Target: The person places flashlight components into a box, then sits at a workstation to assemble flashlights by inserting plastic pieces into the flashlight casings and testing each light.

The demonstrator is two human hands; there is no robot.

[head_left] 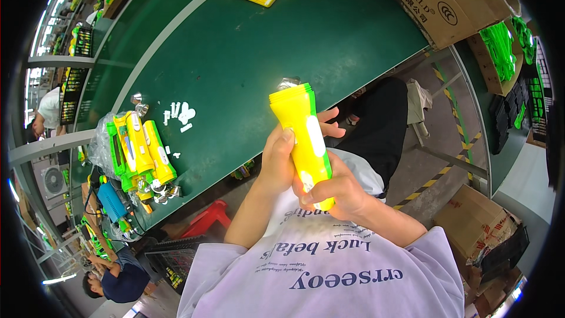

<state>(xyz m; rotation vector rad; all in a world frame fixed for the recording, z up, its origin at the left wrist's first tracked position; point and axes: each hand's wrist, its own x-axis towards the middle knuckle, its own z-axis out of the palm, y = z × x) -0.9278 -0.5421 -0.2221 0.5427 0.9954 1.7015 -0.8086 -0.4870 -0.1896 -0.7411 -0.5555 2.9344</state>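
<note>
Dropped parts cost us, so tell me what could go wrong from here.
The yellow-green flashlight body, held by the left hand and right hand near the edge of the table, could fall if it slips. The small white pieces lying loose might get brushed away. The piled flashlight bodies might slide.

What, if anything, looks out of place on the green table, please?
Small white pieces lie scattered beside the piled flashlight casings, looking untidy because they're loose; the held yellow flashlight shows no obvious damage.
</note>
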